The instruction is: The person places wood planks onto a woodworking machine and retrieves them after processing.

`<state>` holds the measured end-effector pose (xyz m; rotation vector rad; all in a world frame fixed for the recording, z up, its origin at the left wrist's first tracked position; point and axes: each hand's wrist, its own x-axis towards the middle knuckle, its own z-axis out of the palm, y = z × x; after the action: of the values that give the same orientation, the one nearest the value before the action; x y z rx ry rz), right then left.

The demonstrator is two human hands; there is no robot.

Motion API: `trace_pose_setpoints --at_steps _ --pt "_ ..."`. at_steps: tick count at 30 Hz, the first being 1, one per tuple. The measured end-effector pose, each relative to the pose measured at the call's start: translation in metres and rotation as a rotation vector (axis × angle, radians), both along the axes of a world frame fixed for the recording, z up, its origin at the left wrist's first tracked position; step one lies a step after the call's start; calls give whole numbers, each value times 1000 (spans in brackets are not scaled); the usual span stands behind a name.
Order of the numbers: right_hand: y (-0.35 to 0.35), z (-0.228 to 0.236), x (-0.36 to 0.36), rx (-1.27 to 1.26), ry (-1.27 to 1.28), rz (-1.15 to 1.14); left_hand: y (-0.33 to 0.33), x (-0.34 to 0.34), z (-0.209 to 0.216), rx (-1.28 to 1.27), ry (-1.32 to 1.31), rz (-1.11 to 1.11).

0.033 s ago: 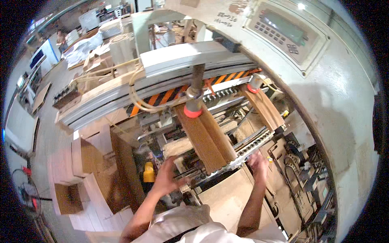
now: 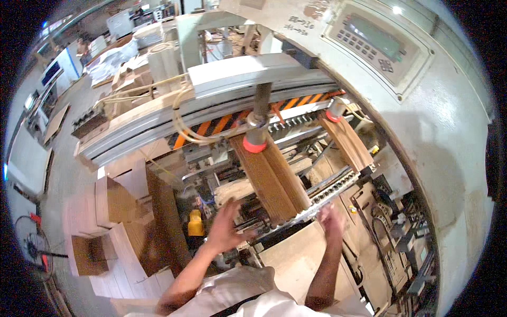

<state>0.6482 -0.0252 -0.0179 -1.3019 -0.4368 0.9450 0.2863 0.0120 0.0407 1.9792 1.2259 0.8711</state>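
A wide brown wood moulding [image 2: 274, 182] with lengthwise grooves lies across the machine bed, under a clamp [image 2: 255, 142] with a red pad. Left of its near end is my left hand [image 2: 226, 228], fingers spread and nothing in them. My right hand [image 2: 331, 219] is just right of that end, close to the toothed metal rail [image 2: 332, 189]; its fingers are smeared by motion, and I cannot tell whether they touch the rail. Farther right, a second brown moulding [image 2: 347, 142] sits beneath another red-padded clamp [image 2: 334, 113].
Stacked wood pieces [image 2: 124, 232] stand at my left. A yellow part [image 2: 195, 223] is beside my left forearm. The machine's pale housing [image 2: 422, 142] with a keypad panel [image 2: 369, 39] rises on the right. Hoses [image 2: 182, 124] loop by the beam, and a pale board [image 2: 296, 253] lies in front of me.
My right hand has shifted slightly left toward the near end of the wide moulding. My left hand has moved a little up and right in the picture. Both mouldings stay under their clamps.
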Motion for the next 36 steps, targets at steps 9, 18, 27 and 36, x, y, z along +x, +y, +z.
trace_pose_setpoints --at_steps 9,18,27,36 --pt "9 2 -102 -135 353 92 9 94 -16 76 -87 182" --pt "9 -10 -107 139 212 241 64 98 -56 -242 -359 446" --pt "36 -59 -50 4 302 1 83 113 -119 -378 -561 218" --pt "55 -29 -46 202 418 73 53 83 -16 -716 -692 221"
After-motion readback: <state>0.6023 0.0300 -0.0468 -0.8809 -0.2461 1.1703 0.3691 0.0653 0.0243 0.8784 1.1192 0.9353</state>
